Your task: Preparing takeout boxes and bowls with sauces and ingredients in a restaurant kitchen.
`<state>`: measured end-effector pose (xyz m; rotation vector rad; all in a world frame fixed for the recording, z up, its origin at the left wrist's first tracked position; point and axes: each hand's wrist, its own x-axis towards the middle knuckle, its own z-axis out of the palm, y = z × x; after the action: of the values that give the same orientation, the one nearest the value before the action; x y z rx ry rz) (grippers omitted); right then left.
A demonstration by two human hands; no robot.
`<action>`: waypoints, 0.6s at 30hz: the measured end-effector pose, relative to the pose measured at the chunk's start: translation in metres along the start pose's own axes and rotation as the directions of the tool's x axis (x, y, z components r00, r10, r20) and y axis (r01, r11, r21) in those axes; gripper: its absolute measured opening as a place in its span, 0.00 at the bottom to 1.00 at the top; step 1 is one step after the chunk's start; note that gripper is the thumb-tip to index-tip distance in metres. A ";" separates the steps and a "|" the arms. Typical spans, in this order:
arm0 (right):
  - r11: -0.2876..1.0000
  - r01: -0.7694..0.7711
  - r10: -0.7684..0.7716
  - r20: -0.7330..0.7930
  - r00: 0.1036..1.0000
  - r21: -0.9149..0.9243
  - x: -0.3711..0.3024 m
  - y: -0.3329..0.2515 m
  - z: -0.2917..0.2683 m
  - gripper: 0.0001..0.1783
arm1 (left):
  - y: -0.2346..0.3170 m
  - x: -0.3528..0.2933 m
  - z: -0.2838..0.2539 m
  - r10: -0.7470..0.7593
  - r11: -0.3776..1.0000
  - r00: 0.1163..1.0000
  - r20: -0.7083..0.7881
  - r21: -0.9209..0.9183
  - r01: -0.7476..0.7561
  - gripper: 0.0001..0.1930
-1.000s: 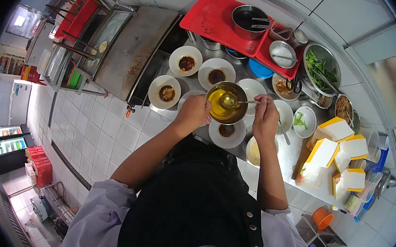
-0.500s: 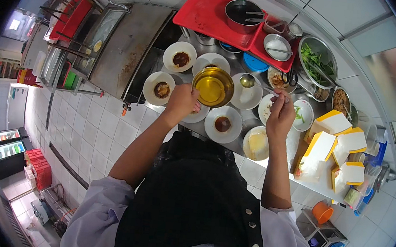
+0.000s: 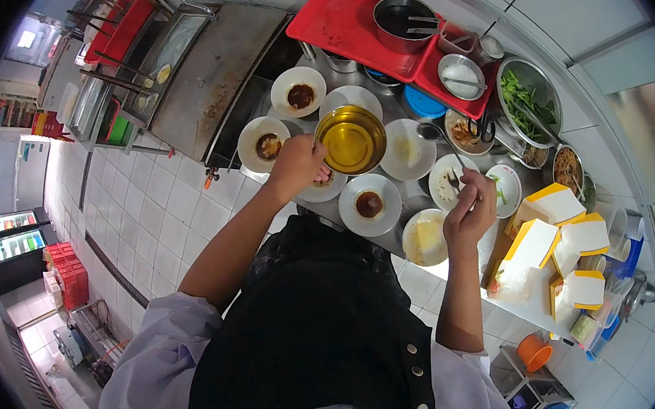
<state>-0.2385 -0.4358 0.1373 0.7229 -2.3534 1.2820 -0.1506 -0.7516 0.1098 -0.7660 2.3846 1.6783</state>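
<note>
Over the steel desk (image 3: pixel 534 307) and its white dishes (image 3: pixel 422 166), with the left grip (image 3: pixel 297 168) clamped on the near-left side of a metal bowl (image 3: pixel 351 140) of yellow, oily-looking liquid: likely stiff and weighty, slick where wetted, so best held level by the dry rim. With the right grip (image 3: pixel 472 209) pinched on the handle end of a metal spoon (image 3: pixel 429 132): likely light, rigid, slippery at the head, so best taken by the handle.

The fisheye camera sits on the person's head. It faces downward, rather near to left hand (image 3: pixel 297 168) and right hand (image 3: pixel 472 209).
</note>
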 end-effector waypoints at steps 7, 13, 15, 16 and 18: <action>0.880 -0.417 0.327 0.348 0.879 0.226 0.047 -0.036 0.065 0.12 | 0.026 0.000 -0.007 -0.019 1.000 0.999 0.027 -0.021 0.019 0.15; 0.885 -0.315 0.202 0.327 0.923 0.343 0.094 -0.043 0.105 0.11 | 0.060 0.012 -0.051 0.018 1.000 0.999 0.027 -0.021 -0.018 0.17; 0.874 -0.344 0.210 0.372 0.904 0.343 0.115 -0.043 0.111 0.11 | 0.082 0.023 -0.068 0.067 0.995 0.997 0.024 0.067 -0.068 0.17; 0.867 -0.368 0.212 0.418 0.883 0.337 0.126 -0.044 0.114 0.11 | 0.088 0.030 -0.077 0.066 0.997 0.998 0.009 0.050 -0.066 0.17; 0.873 -0.306 0.159 0.373 0.914 0.380 0.145 -0.038 0.127 0.11 | 0.106 0.046 -0.093 0.095 0.993 0.995 0.003 0.067 -0.095 0.17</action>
<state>-0.3414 -0.5984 0.1738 0.8551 -2.5009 1.9720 -0.2235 -0.8246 0.2164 -0.6516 2.5010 1.6223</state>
